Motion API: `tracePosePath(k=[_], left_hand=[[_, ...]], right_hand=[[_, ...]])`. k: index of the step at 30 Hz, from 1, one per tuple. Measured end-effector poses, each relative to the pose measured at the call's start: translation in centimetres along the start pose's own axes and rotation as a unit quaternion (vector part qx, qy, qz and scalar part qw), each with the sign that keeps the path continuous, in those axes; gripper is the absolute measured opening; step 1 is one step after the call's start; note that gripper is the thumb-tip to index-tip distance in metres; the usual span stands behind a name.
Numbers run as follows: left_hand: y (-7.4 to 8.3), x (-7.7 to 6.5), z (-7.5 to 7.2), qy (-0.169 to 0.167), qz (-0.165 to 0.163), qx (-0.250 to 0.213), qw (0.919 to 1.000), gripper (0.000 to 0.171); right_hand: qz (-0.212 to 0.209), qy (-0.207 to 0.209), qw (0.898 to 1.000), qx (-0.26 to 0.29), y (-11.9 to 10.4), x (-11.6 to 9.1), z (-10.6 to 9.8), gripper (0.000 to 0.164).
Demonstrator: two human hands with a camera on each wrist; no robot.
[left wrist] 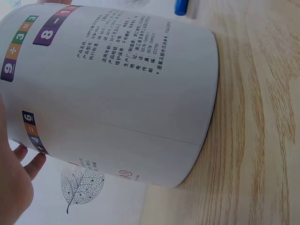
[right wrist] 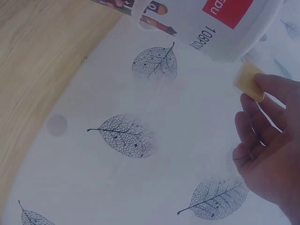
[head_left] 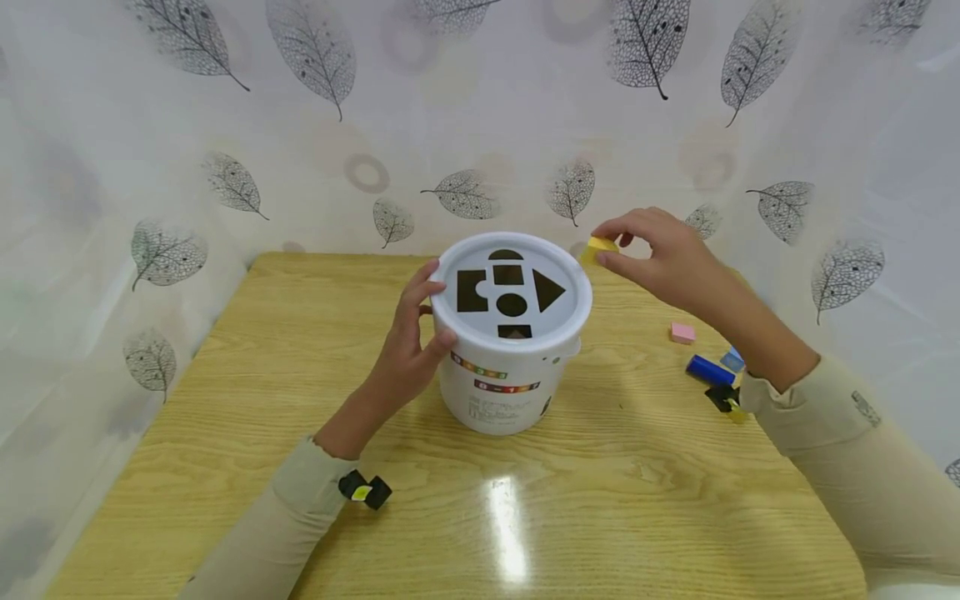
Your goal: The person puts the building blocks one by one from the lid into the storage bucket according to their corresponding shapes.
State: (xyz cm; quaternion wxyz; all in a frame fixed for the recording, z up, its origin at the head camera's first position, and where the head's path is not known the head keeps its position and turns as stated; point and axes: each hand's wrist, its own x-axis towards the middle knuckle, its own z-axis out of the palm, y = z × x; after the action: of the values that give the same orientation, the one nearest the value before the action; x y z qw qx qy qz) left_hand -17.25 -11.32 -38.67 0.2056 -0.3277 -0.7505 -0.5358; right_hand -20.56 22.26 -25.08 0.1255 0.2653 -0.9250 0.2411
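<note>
A white bucket [head_left: 498, 400] with printed number sums stands upright on the wooden table. Its lid [head_left: 480, 327] has several cut-out holes, among them a circle, a triangle and a half circle. My left hand [head_left: 408, 350] holds the bucket's left side near the rim, thumb at the front and fingers further back. Just off the rim's right side, my right hand [head_left: 667, 258] pinches a small yellow block [right wrist: 250, 83] between thumb and fingers. In the left wrist view, part of the left hand [left wrist: 14, 183] shows against the bucket wall.
On the right of the table [head_left: 637, 467] lie a pink block [head_left: 682, 332], a blue cylinder [head_left: 710, 371] and a light blue block [head_left: 732, 359], close to the right forearm. A leaf-patterned curtain [head_left: 487, 150] hangs behind the table.
</note>
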Motion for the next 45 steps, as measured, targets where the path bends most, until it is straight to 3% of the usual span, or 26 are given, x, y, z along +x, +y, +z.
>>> tracePosePath(k=[6, 14, 22, 37, 45], left_hand=[[0.0, 0.0, -0.2, -0.008, -0.012, 0.012, 0.9998, 0.078], [0.0, -0.1, -0.5, -0.019, -0.024, 0.027, 0.9992, 0.076], [-0.1, 0.0, -0.4, -0.024, -0.03, 0.02, 0.9991, 0.075], [-0.1, -0.1, -0.3, -0.023, -0.032, 0.025, 0.9989, 0.077], [0.0, 0.0, -0.3, -0.018, -0.025, 0.025, 0.9992, 0.077]], right_hand=[[-0.042, -0.017, 0.999, 0.019, -1.4, 2.7, 1.3, 0.025], [-0.042, -0.074, 0.996, 0.011, -3.1, 5.9, 3.4, 0.024], [-0.04, -0.088, 0.995, -0.013, -4.1, 7.5, 4.9, 0.027], [-0.051, -0.094, 0.994, -0.03, -4.8, 7.9, 5.6, 0.029], [-0.029, -0.086, 0.996, -0.012, -4.1, 6.9, 4.6, 0.029]])
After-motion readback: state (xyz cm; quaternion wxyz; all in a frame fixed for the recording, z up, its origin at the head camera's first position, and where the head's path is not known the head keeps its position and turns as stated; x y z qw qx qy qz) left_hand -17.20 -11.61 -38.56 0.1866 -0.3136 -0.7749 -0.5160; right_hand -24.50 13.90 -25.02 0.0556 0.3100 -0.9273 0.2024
